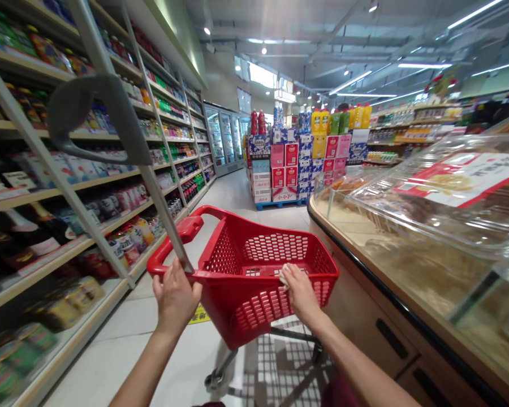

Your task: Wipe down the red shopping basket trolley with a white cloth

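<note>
A red plastic shopping cart [254,305] stands in front of me, its perforated basket holding nothing that I can see. My left hand [176,297] is closed around the cart's red rim beside the base of a grey metal pole [165,209]. That pole rises at a slant and carries a dark grey loop handle [131,121]. On the basket's near right rim, my right hand [299,291] presses a small crumpled white cloth or tissue [284,277], mostly hidden under the fingers. A wheel [214,380] shows below the basket.
Shelves [106,226] packed with bottles and cans line the left. At right, close to the cart, runs a glass-edged counter [365,265] with clear plastic food boxes [449,186]. Stacked drink cartons [284,169] stand ahead, and glass-door fridges [223,138] lie beyond.
</note>
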A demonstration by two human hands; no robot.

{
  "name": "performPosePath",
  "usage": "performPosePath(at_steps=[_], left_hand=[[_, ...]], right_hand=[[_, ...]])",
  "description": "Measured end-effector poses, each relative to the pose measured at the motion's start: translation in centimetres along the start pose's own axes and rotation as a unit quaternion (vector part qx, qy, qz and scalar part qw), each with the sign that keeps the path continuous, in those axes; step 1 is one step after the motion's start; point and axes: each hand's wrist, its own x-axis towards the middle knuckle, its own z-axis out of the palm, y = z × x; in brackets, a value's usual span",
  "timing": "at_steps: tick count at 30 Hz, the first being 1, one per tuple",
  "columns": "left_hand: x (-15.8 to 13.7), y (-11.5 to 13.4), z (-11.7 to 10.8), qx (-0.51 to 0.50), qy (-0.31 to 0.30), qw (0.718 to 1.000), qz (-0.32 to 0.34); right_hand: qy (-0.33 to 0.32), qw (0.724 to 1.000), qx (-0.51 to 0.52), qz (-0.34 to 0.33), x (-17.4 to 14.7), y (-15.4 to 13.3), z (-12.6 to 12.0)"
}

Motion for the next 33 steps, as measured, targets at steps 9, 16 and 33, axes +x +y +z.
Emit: performPosePath(at_steps=[9, 16, 33], left_hand=[[-1.6, 0.8, 0.1, -0.005, 0.006, 1.000, 0.003], [-2.1, 1.4, -0.3, -0.014, 0.000, 0.999, 0.042], [-1.7, 0.4, -1.8, -0.086, -0.045, 0.993, 0.060]], right_hand=[[0.042, 0.997, 0.070, 0.008, 3.0, -9.1, 1.2], [0.054, 0.982, 0.130, -0.124, 3.8, -16.6, 1.5], [0.174, 0.926, 0.178, -0.283, 8.9, -19.6, -7.1]])
